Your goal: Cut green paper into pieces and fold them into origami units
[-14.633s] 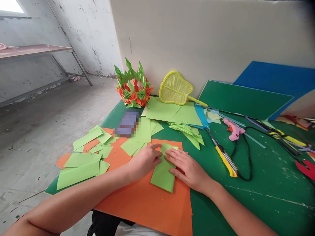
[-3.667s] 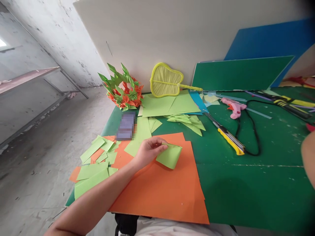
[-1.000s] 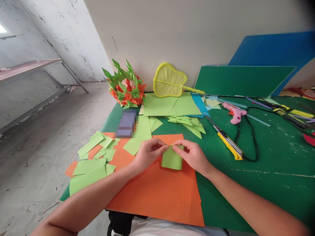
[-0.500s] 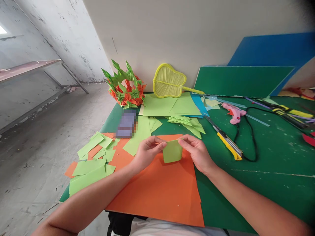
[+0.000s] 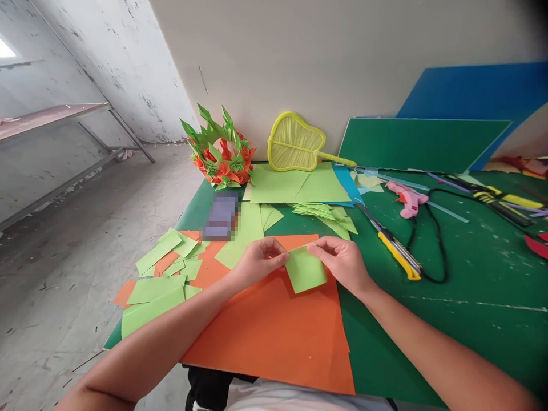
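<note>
A small square of light green paper is pinched between my two hands, just above an orange paper sheet. My left hand grips its upper left corner between thumb and fingers. At the top right edge, my right hand is closed on the same piece. The square is tilted, with its lower edge hanging toward me. Behind my hands lie a long green paper strip and a fanned pile of green paper pieces.
Cut green scraps lie at the left. Farther back are a blurred dark rectangle, an orange-green folded-paper ring and a yellow fan. Rightward lie a yellow utility knife and a pink glue gun with its black cord.
The green square has turned and tilted, its lower edge swinging right and toward me, so more of its face shows. Both hands keep their hold, shifting only slightly.
</note>
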The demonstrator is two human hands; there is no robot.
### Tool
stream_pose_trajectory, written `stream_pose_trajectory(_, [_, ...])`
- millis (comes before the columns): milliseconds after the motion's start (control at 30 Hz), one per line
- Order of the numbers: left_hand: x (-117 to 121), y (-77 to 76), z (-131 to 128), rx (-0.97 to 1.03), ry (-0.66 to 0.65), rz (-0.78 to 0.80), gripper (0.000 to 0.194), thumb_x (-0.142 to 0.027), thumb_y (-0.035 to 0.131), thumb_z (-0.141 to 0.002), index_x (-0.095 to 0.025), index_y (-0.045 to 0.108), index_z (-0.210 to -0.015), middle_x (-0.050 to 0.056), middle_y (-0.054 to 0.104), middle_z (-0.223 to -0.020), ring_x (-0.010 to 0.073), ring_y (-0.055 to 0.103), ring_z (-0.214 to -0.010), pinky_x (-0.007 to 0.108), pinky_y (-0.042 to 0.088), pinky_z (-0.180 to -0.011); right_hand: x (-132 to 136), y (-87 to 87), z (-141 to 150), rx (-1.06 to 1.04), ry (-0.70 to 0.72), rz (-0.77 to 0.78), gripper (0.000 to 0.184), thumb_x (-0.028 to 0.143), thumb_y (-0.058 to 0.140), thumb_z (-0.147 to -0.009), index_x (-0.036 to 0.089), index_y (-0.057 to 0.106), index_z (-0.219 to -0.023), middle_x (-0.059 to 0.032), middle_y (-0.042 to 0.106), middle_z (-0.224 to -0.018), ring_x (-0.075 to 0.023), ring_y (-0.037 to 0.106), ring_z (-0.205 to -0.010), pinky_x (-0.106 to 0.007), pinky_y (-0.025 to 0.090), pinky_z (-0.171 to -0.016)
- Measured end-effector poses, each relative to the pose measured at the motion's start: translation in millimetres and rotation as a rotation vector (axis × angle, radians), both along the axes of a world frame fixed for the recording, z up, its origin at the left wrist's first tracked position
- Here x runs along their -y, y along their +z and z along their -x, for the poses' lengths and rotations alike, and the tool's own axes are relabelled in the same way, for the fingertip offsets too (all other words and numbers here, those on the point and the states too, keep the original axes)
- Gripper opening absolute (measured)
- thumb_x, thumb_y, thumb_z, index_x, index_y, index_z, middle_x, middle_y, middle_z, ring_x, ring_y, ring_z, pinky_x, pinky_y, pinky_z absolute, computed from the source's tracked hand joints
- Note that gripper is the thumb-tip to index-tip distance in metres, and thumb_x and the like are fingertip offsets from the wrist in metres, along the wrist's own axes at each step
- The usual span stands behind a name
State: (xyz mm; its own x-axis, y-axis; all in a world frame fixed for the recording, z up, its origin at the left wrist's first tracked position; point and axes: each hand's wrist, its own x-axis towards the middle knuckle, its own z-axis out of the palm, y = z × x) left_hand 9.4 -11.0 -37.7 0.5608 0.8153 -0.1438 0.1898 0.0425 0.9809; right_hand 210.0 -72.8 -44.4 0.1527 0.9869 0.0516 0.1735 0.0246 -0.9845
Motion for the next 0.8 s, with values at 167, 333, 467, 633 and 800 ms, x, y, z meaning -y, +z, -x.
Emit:
stream_pose_trajectory(167, [3.4,-3.0,-0.2,-0.069,-0.087,-0.172,0.024,-0.04,0.067,-0.08,-0.017,0.061,-0.083,0.003,0.063,-0.08,0.0127,0.059,-0.074,0.024,0.047,-0.066,3.9,-0.5,8.1,0.023,0.119,0.001,0.027,0.045,0.065,-0.081,0.02,0.07,-0.074,-0.0038,0.069,-0.073,-0.0188,0.06,-0.067,-0.03,0.048,-0.06])
stream_pose_trajectory(333, [5.3,1.6,-2.5,-0.008,0.009,-0.122,0.029,-0.04,0.068,-0.078,-0.016,0.053,-0.071,-0.001,0.055,-0.069,0.0094,0.05,-0.063,0.022,0.04,-0.059,2.6,-1.9,11.9,-0.066,0.181,0.047,0.028,0.046,0.061,-0.084,0.02,0.069,-0.083,-0.004,0.068,-0.079,-0.019,0.061,-0.073,-0.029,0.049,-0.064])
stream_pose_trajectory(467, [2.4,4.7,-1.5,0.036,0.032,-0.039,0.032,-0.042,0.068,-0.077,-0.016,0.05,-0.07,-0.003,0.051,-0.066,0.0084,0.045,-0.059,0.021,0.035,-0.056,0.1,-2.6,8.9,-0.055,0.218,0.069,0.03,0.046,0.059,-0.086,0.018,0.067,-0.081,-0.0032,0.064,-0.074,-0.0169,0.057,-0.068,-0.027,0.046,-0.061])
stream_pose_trajectory(633, [3.1,2.8,-1.0,-0.055,-0.077,-0.115,0.024,-0.04,0.064,-0.081,-0.017,0.056,-0.081,0.0,0.057,-0.079,0.0109,0.052,-0.071,0.022,0.039,-0.063,3.1,-1.6,10.9,0.071,0.242,0.001,0.033,0.045,0.057,-0.086,0.017,0.06,-0.069,0.0008,0.051,-0.061,-0.0121,0.043,-0.056,-0.025,0.034,-0.051])
stream_pose_trajectory(800, [9.3,4.3,-5.3,-0.025,-0.06,-0.158,0.028,-0.042,0.065,-0.081,-0.016,0.058,-0.075,-0.001,0.057,-0.073,0.0096,0.049,-0.064,0.021,0.037,-0.058,5.4,1.1,18.5,0.141,0.275,-0.017,0.035,0.044,0.057,-0.087,0.018,0.052,-0.064,0.0039,0.039,-0.057,-0.0099,0.032,-0.052,-0.025,0.026,-0.048])
